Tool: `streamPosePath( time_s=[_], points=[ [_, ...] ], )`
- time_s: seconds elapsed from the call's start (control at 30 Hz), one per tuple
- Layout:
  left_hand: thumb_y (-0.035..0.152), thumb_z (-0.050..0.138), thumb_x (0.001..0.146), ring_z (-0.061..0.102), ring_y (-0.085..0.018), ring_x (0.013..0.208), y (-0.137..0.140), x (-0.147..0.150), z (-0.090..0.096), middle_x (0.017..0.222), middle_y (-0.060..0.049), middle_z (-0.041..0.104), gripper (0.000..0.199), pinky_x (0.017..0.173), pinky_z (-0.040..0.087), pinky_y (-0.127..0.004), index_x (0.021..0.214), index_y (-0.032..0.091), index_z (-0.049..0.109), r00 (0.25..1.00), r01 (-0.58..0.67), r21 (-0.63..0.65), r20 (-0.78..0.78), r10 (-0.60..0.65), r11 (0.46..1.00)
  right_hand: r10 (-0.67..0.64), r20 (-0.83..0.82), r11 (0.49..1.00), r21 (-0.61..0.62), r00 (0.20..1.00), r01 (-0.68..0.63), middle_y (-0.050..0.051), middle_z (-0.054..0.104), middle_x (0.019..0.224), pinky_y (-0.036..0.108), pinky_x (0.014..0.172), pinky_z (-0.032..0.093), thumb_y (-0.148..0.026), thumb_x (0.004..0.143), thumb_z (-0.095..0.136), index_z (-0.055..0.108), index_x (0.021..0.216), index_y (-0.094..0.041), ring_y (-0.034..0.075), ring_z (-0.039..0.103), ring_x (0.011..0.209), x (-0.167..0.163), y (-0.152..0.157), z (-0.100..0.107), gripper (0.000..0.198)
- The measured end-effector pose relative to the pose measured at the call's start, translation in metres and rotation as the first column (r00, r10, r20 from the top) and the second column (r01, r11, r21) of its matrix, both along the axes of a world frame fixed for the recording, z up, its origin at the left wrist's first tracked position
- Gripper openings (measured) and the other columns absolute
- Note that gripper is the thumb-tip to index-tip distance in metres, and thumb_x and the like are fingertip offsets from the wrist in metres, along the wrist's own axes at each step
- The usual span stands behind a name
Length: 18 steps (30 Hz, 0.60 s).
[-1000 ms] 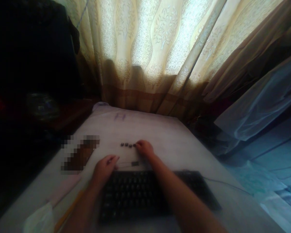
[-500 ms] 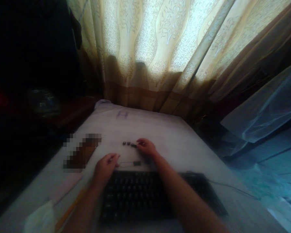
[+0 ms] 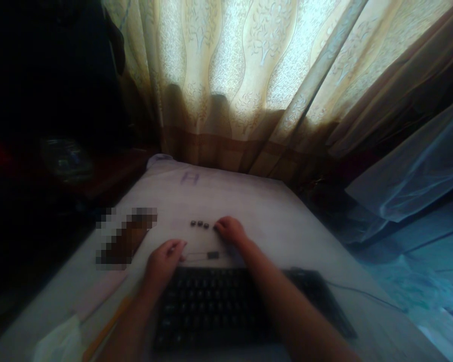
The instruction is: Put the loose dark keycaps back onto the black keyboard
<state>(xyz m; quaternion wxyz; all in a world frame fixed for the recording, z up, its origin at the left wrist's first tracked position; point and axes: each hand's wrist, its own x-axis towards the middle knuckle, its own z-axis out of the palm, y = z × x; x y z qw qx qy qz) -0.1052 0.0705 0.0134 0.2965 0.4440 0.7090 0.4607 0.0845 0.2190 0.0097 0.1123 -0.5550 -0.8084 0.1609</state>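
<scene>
My left hand [image 3: 166, 256] rests on the cloth behind the keyboard's left end, its fingers curled together. From its fingertips two thin wires run right to a small dark block, which looks like a wire keycap puller [image 3: 213, 255]. My right hand [image 3: 230, 230] lies farther back, its fingertips pinched at a small black keycap [image 3: 215, 228] on the table. Left of it sit three more small black keycaps in a row: one [image 3: 193, 223], a middle one [image 3: 200, 223] and a third [image 3: 206, 225]. The black keyboard [image 3: 211, 301] lies under my forearms.
A blurred-out brown object [image 3: 126, 241] lies at the left, with a pink strip [image 3: 100, 294], an orange stick [image 3: 107, 329] and a whitish wrapper [image 3: 58, 342] nearer me. The keyboard's cable [image 3: 366, 292] trails right. A curtain [image 3: 230, 75] hangs behind the table.
My right hand has shifted slightly right, and the keycap at its fingertips now sits a little apart from the other three. My left hand stays in place.
</scene>
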Motion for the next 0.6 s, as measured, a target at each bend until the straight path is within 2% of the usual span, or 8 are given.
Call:
streamPosePath(
  time_s=[0.23,0.33,0.47,0.6],
  points=[
    [0.061,0.052,0.069,0.067,-0.022,0.063,0.0,0.0,-0.001,0.058,-0.002,0.069,0.046,0.066,0.05,-0.031,0.084,0.021,0.07,1.0,0.005,0.007,0.006,-0.005,1.0,-0.128,-0.043,0.992,-0.006,0.991,0.128,0.01,0.072,0.105,0.028,0.079,0.044,-0.021,0.092,0.049,0.071,0.103,-0.017,0.02,0.064,0.097,0.002,0.011,-0.003,0.024],
    [0.06,0.052,0.069,0.067,-0.023,0.063,0.0,0.0,0.0,0.057,-0.002,0.069,0.046,0.066,0.05,-0.032,0.085,0.021,0.07,1.0,0.007,0.012,0.008,-0.007,1.0,-0.099,-0.076,0.995,-0.03,0.992,0.097,0.007,0.072,0.103,0.026,0.078,0.045,-0.022,0.092,0.052,0.069,0.105,-0.019,0.017,0.065,0.094,0.005,0.009,-0.003,0.022],
    [0.06,0.053,0.069,0.068,-0.023,0.065,0.0,0.0,0.001,0.058,-0.002,0.07,0.045,0.067,0.051,-0.031,0.085,0.021,0.07,1.0,0.015,0.021,0.01,-0.015,1.0,-0.022,-0.102,0.999,-0.052,0.995,0.017,0.001,0.072,0.101,0.023,0.077,0.046,-0.026,0.082,0.069,0.068,0.109,-0.024,0.014,0.065,0.089,0.007,0.0,-0.002,0.027],
    [0.059,0.052,0.07,0.068,-0.022,0.064,0.0,0.0,0.002,0.058,-0.001,0.07,0.044,0.067,0.051,-0.031,0.084,0.022,0.07,1.0,0.012,0.018,0.003,-0.012,1.0,-0.04,-0.082,0.999,-0.037,0.996,0.037,0.005,0.072,0.105,0.026,0.08,0.045,-0.025,0.085,0.064,0.072,0.099,-0.023,0.018,0.064,0.096,0.003,-0.003,-0.001,0.017]
  ],
)
